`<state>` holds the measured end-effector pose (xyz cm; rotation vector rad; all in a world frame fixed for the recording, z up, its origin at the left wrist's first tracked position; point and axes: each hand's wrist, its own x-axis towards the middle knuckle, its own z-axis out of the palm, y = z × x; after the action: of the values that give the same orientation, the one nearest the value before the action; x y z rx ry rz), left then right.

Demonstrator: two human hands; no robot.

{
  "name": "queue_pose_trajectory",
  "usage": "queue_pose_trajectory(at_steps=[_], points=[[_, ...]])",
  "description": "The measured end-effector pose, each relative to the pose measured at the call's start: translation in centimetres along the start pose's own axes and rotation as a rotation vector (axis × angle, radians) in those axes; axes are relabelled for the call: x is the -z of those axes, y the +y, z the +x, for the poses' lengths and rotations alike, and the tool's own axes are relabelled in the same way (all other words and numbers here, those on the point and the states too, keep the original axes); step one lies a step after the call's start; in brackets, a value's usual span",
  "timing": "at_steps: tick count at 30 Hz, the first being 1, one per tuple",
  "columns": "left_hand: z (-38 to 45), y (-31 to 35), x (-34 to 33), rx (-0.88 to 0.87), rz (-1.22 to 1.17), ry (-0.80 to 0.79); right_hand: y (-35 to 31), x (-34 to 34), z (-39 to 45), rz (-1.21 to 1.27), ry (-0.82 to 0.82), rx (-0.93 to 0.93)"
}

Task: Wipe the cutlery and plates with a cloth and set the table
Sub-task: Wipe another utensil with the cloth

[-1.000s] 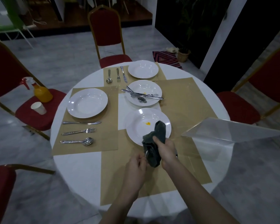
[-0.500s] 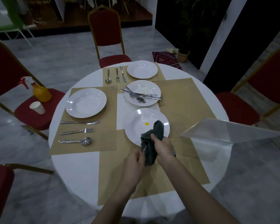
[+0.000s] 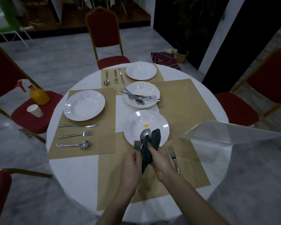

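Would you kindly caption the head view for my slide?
Both hands wipe a spoon with a dark cloth over a stained plate.

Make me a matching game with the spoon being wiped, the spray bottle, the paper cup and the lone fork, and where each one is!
Things:
1. spoon
2. spray bottle
3. fork
4. paper cup

Places:
A. on the placemat, right of the hands
B. in the dark cloth
C. red chair seat, nearer the table
D. red chair seat, behind the cup

Pairs: 1-B, 2-D, 3-A, 4-C

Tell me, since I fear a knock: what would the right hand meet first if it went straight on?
Probably the near white plate with the yellow spot, just beyond the right hand gripping the dark cloth; height above it is unclear.
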<state>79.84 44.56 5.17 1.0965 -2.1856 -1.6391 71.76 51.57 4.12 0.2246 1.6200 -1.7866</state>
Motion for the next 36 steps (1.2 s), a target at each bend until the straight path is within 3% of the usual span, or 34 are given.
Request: queue_pose_trajectory(at_steps=[4,11,15,19,22,27,33,36], points=[[-1.4,-0.1,-0.4,-0.058,0.072,-0.063,-0.9,0.6,1.3,0.023,0.210,0.072],[-0.1,0.5,0.0,-0.088,0.095,-0.032,-0.8,0.0,0.9,-0.068,0.105,0.041],[-0.7,0.3,0.9,-0.042,0.075,-0.124,-0.8,-0.1,1.9,-0.096,0.255,0.126],[-0.2,0.3,1.9,-0.062,0.056,-0.047,-1.3,0.4,1.8,0.001,0.324,0.180],[0.3,0.2,2.2,-0.082,0.050,0.012,-0.9,0.8,1.0,0.082,0.194,0.145],[-0.6,-0.1,1.5,-0.135,0.090,-0.058,-0.1,-0.2,0.0,-0.026,-0.040,0.138],[-1.6,0.0,1.7,-0.156,0.112,-0.141,-1.8,-0.1,0.4,-0.019,0.130,0.182],[-0.9,0.5,2.0,-0.148,0.080,-0.097,-1.5,-1.1,-0.2,-0.078,0.135,0.193]])
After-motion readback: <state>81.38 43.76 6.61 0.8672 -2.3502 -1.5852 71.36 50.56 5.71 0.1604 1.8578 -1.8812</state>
